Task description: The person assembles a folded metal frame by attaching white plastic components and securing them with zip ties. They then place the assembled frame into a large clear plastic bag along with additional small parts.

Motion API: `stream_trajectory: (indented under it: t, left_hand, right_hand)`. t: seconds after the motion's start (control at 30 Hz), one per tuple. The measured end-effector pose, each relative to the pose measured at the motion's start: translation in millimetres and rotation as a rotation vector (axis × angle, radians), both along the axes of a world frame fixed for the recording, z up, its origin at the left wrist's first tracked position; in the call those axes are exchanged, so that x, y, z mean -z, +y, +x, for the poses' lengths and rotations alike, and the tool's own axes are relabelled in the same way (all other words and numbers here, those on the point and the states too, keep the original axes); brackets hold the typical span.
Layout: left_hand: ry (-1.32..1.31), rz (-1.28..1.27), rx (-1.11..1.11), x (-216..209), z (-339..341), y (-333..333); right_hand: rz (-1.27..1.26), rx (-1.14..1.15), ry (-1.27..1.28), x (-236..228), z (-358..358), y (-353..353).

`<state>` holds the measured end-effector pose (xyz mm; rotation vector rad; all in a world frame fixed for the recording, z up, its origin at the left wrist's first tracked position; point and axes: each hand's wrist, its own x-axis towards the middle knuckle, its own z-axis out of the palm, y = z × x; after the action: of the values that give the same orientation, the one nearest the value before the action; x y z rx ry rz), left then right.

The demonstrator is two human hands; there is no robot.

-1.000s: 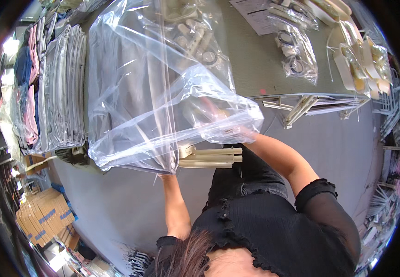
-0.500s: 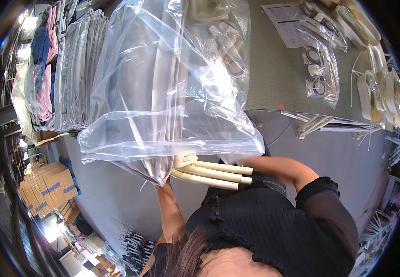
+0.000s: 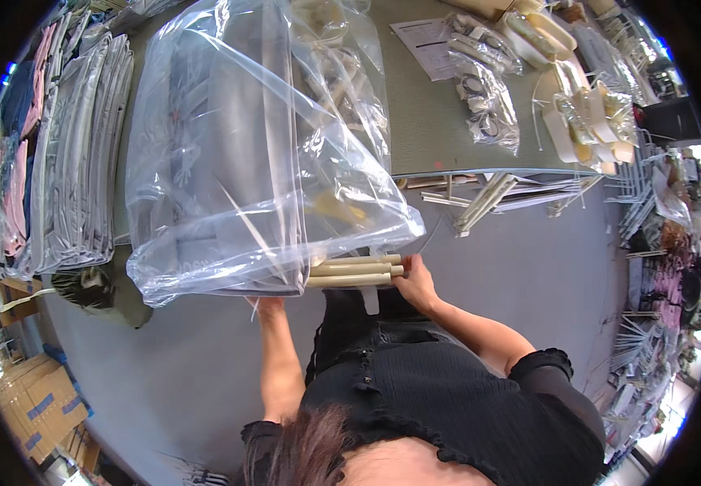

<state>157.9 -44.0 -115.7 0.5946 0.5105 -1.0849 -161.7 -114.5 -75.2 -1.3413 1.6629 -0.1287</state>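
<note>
A large clear plastic bag [image 3: 205, 154] lies at the table's front edge, with its open end toward me. Inside it sits a flat grey fabric panel [image 3: 245, 105], with small bagged parts beside it. Several cream tubes [image 3: 354, 279] lie side by side at the bag's mouth, their ends sticking out to the right. My right hand [image 3: 417, 285] is closed at those tube ends. My left hand [image 3: 268, 304] is under the near edge of the bagged panel; its fingers are hidden there.
A stack of grey folded fabric panels [image 3: 79, 154] stands at the left. Bagged black-and-white parts [image 3: 488, 105], a printed sheet [image 3: 427, 49] and cream plastic trays [image 3: 569, 130] lie on the table [image 3: 415, 130] to the right. White frames [image 3: 488, 202] are below its edge. Cardboard boxes [image 3: 39, 397] stand lower left.
My right hand has come out from behind the tubes to their ends. The tubes sit higher, closer under the bag's edge, and less of them sticks out. The view has shifted.
</note>
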Motion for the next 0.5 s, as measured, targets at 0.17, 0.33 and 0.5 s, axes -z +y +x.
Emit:
stream_trajectory:
  t: [0.17, 0.33, 0.5]
  left_hand:
    - [-0.042, 0.208, 0.013, -50.5, 2.8, 22.7]
    - [-0.368, 0.509, 0.036, -80.0, 19.8, 67.4]
    - [-0.364, 0.528, 0.085, -83.6, 23.9, 73.0]
  right_hand:
    - [0.051, 0.211, -0.110, -14.2, -22.2, -6.5]
    - [-0.215, 0.163, -0.304, -61.9, 47.8, -46.4]
    - [-0.366, 0.719, -0.895, -31.5, 17.7, -69.7]
